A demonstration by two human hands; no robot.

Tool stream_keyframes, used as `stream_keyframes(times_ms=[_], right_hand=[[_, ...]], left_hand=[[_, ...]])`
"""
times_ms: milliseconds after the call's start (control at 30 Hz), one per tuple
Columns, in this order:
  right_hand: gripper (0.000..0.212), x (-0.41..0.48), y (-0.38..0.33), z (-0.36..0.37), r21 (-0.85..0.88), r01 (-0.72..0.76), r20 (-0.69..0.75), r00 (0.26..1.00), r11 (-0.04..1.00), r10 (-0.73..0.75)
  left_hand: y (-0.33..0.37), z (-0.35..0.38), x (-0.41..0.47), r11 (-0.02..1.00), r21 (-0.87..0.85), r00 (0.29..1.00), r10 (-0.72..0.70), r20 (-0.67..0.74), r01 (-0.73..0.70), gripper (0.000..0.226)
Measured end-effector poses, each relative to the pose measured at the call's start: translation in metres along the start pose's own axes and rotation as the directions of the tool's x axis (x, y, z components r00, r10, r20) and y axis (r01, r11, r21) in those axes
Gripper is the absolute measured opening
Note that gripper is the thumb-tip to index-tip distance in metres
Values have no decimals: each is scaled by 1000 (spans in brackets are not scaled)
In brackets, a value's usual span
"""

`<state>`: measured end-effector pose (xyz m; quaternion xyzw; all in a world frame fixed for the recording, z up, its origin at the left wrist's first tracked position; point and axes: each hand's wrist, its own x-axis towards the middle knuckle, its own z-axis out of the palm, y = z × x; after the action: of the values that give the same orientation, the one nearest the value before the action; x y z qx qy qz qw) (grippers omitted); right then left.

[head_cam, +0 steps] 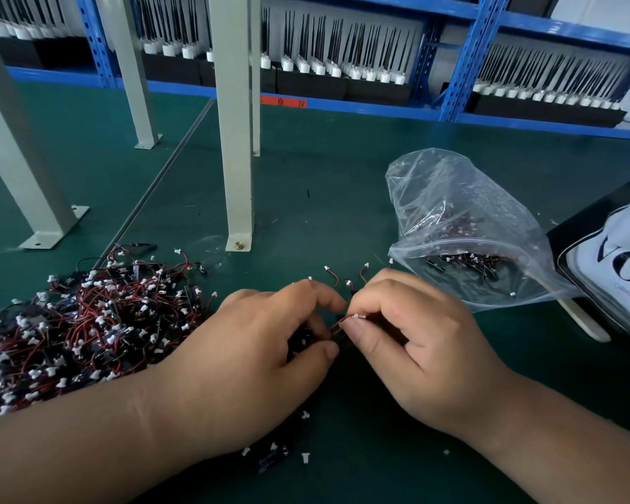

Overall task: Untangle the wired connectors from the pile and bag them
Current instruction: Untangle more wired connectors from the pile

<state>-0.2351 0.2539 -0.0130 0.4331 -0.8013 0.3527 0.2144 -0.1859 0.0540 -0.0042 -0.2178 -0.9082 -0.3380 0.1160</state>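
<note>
A tangled pile of wired connectors [84, 321], red and black leads with white plugs, lies on the green mat at the left. My left hand [255, 354] and my right hand [415, 351] meet at the centre, both pinching a small bunch of wired connectors [346, 320]; white plugs stick out above the fingers. A clear zip bag [462, 227] lies open at the right, mouth facing me, with several connectors inside. A few loose connectors [281, 456] lie under my left wrist.
Grey metal posts [237, 140] bolted to the green mat [306, 176] stand behind the pile. Blue shelving [462, 60] with trays of black antennas runs along the back. A dark tray with a white printed bag [619, 263] and a wooden stick [579, 321] sit at the right edge.
</note>
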Motion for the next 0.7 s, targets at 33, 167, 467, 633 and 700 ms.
stream_keyframes(times_ms=[33, 167, 467, 633, 700], right_hand=[[15, 0, 0, 0, -1, -2, -6, 1000, 1000, 2], [14, 0, 1, -3, -7, -34, -80, 996, 999, 34], [16, 1, 5, -4, 31, -106, -167, 980, 994, 110], [16, 2, 6, -3, 36, -110, -163, 980, 993, 114], [16, 2, 6, -3, 42, -115, -168, 978, 992, 121]], left_hand=[[0, 0, 0, 1000, -2, 1000, -9, -1, 9, 21], [0, -1, 0, 999, 28, 1000, -18, 4, 18, 12], [1, -2, -1, 998, 63, 1000, -21, 20, 20, 5], [2, -3, -1, 999, 34, 999, -32, 29, 31, 5], [3, -2, 0, 999, 28, 999, -30, 30, 29, 8]])
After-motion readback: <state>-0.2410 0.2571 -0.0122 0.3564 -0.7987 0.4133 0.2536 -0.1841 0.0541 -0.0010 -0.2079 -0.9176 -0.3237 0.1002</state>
